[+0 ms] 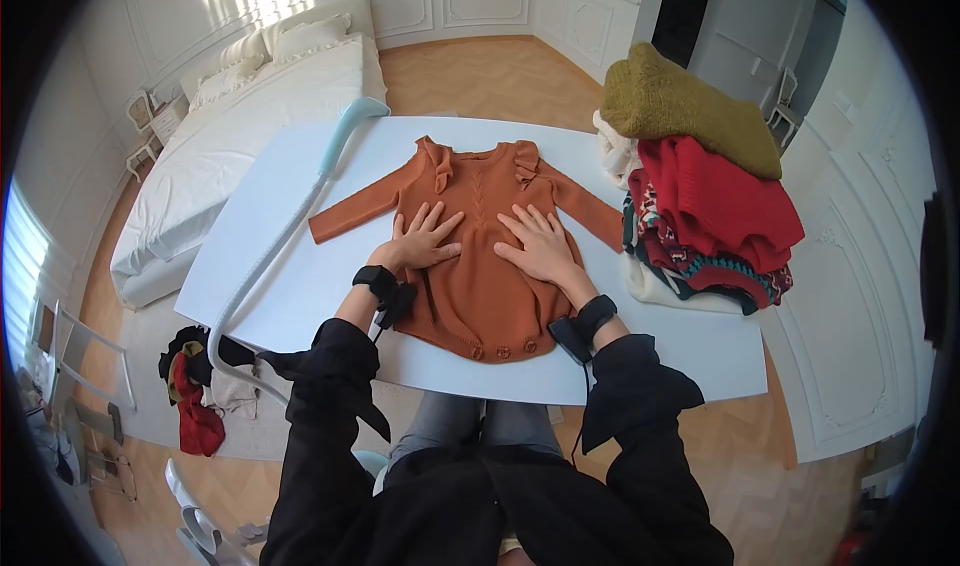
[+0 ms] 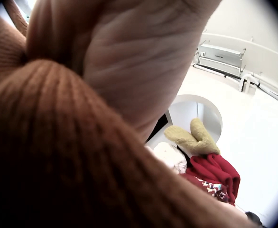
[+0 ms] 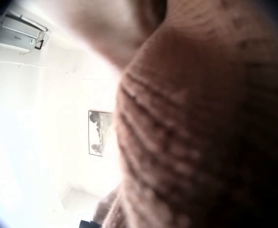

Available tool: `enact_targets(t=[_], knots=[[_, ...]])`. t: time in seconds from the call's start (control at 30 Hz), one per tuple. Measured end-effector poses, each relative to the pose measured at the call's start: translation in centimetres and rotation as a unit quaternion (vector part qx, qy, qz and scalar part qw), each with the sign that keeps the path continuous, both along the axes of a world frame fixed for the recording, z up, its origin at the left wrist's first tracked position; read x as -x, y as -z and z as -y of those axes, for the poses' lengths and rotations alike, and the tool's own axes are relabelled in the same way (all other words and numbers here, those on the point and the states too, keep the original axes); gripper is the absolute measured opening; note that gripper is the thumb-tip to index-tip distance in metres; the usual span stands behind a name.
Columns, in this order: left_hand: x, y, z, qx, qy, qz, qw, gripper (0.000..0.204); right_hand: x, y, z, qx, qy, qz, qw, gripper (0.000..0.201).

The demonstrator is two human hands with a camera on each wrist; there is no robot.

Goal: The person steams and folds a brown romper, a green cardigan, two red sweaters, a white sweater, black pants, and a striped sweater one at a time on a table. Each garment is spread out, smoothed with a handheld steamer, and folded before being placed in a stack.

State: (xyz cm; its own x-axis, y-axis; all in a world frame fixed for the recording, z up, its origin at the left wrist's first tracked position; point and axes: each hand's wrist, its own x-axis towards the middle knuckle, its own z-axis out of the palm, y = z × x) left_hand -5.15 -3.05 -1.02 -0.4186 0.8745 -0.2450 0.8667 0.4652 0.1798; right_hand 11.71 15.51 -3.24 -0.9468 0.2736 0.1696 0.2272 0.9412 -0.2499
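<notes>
A rust-orange knitted baby romper (image 1: 487,306) lies spread front-up on the white table (image 1: 690,351), its long sleeves stretched out to both sides. Ruffles trim its shoulders and several buttons line the bottom edge. Flat on the left half of its front rests my left hand (image 1: 422,241), fingers spread. My right hand (image 1: 540,246) lies likewise on the right half, fingers straight and apart. In the left wrist view, ribbed knit (image 2: 68,137) bulges close under the palm (image 2: 134,57). Blurred knit (image 3: 177,133) fills much of the right wrist view.
A pale blue garment steamer head (image 1: 350,131) and its hose (image 1: 262,256) run along the table's left side. Folded sweaters (image 1: 715,186) are stacked at the right edge. Some clothes (image 1: 200,396) lie on the floor at left, and a bed (image 1: 250,136) stands beyond the table.
</notes>
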Motion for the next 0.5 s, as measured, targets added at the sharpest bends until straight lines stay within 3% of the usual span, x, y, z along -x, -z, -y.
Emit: enact_targets(t=[0.5], knots=[[-0.2,0.14,-0.02,-0.008,-0.004,-0.002,1.0,0.072,-0.01,0.36,-0.06,0.012,0.006,-0.027,1.0,0.066]])
